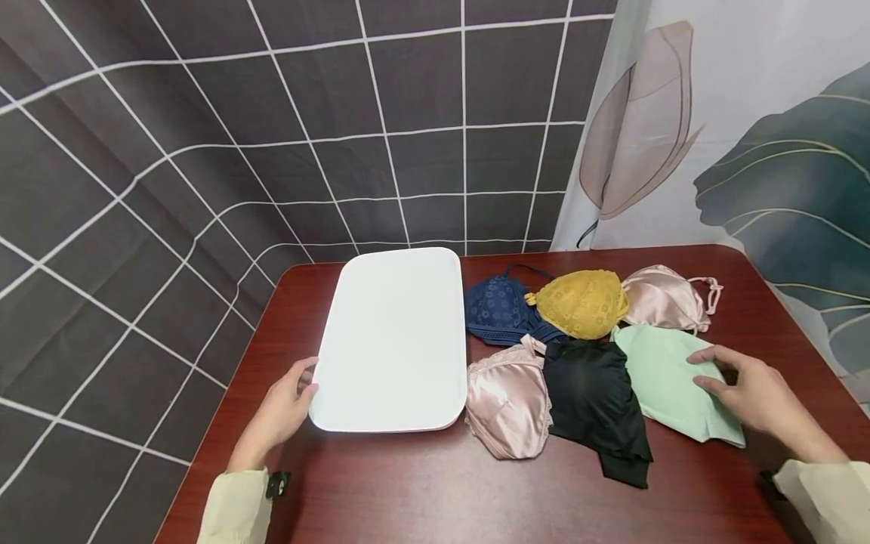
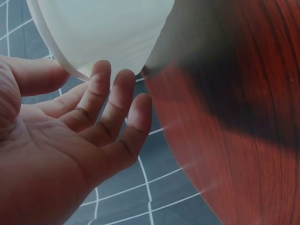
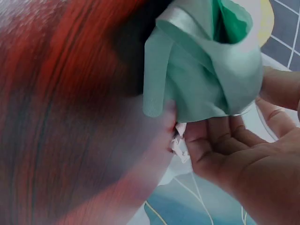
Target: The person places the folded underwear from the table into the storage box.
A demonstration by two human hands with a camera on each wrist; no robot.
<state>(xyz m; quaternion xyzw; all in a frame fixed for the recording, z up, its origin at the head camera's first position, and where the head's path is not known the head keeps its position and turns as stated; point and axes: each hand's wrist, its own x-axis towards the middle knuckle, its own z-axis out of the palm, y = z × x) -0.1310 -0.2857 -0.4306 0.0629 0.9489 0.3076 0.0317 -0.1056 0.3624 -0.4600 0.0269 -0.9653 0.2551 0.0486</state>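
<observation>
A white box with rounded corners lies on the left of the table. My left hand rests its fingertips against the box's left edge, the fingers loosely bent; in the left wrist view, the left hand is beside its pale wall. On the right, my right hand pinches a mint-green bra. The right wrist view has this green bra between the thumb and fingers of the right hand, some fingertips hidden behind the fabric.
Between box and green bra lie a navy bra, a yellow lace bra, a pink satin bra and a black one. Another pink bra is at the back right. Curtains hang behind the red-brown table.
</observation>
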